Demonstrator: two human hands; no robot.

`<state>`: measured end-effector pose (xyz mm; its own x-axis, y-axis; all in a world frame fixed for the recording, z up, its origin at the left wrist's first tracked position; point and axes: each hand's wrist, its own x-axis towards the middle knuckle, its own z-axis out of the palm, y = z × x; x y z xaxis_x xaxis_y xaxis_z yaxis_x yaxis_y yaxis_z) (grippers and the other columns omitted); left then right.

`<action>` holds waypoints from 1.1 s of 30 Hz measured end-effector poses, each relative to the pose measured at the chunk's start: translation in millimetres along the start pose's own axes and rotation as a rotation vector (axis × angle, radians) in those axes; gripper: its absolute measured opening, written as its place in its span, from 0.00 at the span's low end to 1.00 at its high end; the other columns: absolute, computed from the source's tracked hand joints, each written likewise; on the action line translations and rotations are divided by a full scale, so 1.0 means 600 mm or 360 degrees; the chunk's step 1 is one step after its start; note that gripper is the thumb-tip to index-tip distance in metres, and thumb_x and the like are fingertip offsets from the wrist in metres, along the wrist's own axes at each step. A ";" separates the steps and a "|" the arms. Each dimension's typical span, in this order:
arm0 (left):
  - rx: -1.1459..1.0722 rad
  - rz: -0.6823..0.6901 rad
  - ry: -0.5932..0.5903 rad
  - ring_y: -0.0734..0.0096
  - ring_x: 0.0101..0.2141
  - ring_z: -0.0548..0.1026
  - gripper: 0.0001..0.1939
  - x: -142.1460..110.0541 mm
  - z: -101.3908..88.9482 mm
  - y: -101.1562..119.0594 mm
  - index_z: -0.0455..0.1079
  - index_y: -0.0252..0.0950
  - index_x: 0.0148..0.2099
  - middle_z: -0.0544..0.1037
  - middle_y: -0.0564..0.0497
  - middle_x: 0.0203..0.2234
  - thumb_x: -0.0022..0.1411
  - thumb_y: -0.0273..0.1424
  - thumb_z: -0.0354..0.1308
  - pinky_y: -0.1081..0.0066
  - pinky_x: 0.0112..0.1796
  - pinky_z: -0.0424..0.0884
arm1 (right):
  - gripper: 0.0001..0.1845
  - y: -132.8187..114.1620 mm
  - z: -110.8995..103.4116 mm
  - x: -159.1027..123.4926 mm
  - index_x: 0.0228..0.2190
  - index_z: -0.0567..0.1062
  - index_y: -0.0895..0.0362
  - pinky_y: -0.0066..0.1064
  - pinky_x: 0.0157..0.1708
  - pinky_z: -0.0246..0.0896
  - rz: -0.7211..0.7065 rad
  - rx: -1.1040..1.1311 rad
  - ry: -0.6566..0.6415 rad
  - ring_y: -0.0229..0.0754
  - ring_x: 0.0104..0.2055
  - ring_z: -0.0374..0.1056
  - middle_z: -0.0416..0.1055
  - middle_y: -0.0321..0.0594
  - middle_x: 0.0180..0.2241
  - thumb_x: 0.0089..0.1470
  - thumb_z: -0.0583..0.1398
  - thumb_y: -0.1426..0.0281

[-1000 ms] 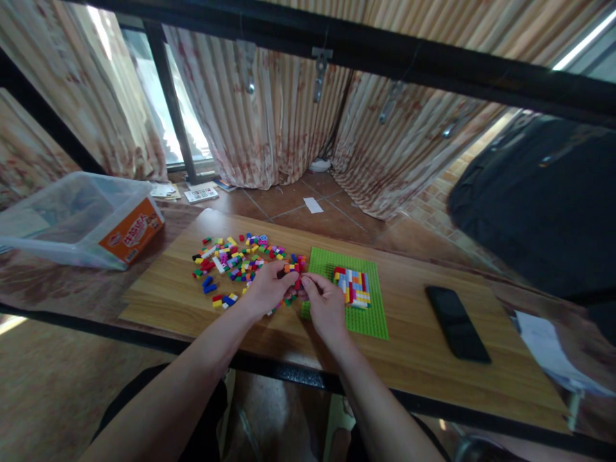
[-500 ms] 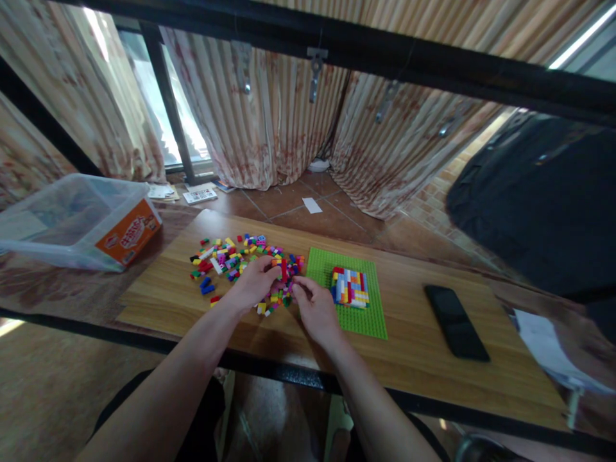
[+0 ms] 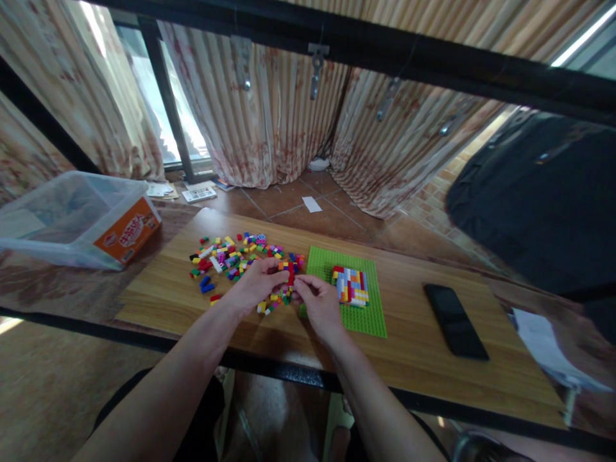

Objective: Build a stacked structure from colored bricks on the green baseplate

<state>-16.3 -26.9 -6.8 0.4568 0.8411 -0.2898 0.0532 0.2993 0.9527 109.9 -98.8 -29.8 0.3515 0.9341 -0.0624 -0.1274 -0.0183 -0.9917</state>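
Note:
My left hand [image 3: 260, 282] is closed over the right side of a pile of loose toy bricks [image 3: 233, 256], its thumb and fingers pinching a long red brick [image 3: 290, 273]. Fingertips of my right hand [image 3: 318, 301] are pressed together at the near end of that red brick; whatever they pinch is too small and covered to name. Just right of my right hand, a low block of multicoloured bricks [image 3: 351, 286] stands on a green studded baseplate [image 3: 375, 321].
A black phone [image 3: 455, 321] lies on the wooden board [image 3: 404, 359] to the right, with white paper [image 3: 543, 340] beyond it. At the left stands a clear plastic box [image 3: 77, 221] with an orange label. A dark bar [image 3: 366, 51] crosses overhead, before the curtains [image 3: 283, 122].
Both hands have come closer together. The red brick in my left hand has shifted slightly right, and my right fingertips now meet its near end.

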 end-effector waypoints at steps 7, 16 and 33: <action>-0.0210 -0.0049 -0.0023 0.76 0.23 0.73 0.14 -0.003 -0.003 -0.002 0.65 0.33 0.30 0.72 0.56 0.22 0.45 0.32 0.67 0.74 0.28 0.69 | 0.12 0.002 0.001 0.003 0.28 0.80 0.57 0.28 0.23 0.64 0.0090 0.0273 0.0022 0.37 0.23 0.68 0.75 0.36 0.22 0.40 0.67 0.63; -0.0085 -0.0079 0.0025 0.80 0.19 0.68 0.07 -0.006 -0.007 0.014 0.66 0.33 0.28 0.73 0.55 0.18 0.51 0.30 0.61 0.80 0.21 0.60 | 0.08 0.007 -0.010 -0.001 0.33 0.80 0.55 0.33 0.37 0.65 -0.0391 -0.0685 -0.0041 0.41 0.34 0.71 0.77 0.40 0.32 0.52 0.60 0.71; 0.0135 0.0041 -0.0052 0.81 0.18 0.63 0.08 -0.006 0.007 0.005 0.63 0.35 0.25 0.67 0.59 0.15 0.51 0.32 0.57 0.78 0.21 0.57 | 0.14 0.002 -0.013 0.000 0.39 0.77 0.58 0.35 0.36 0.67 -0.0238 -0.0591 -0.0085 0.43 0.34 0.73 0.78 0.43 0.36 0.55 0.58 0.64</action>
<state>-14.0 -31.1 -2.4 0.4878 0.8323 -0.2633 0.1156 0.2373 0.9645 116.9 -101.4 -32.1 0.2907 0.9533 0.0820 0.2690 0.0009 -0.9631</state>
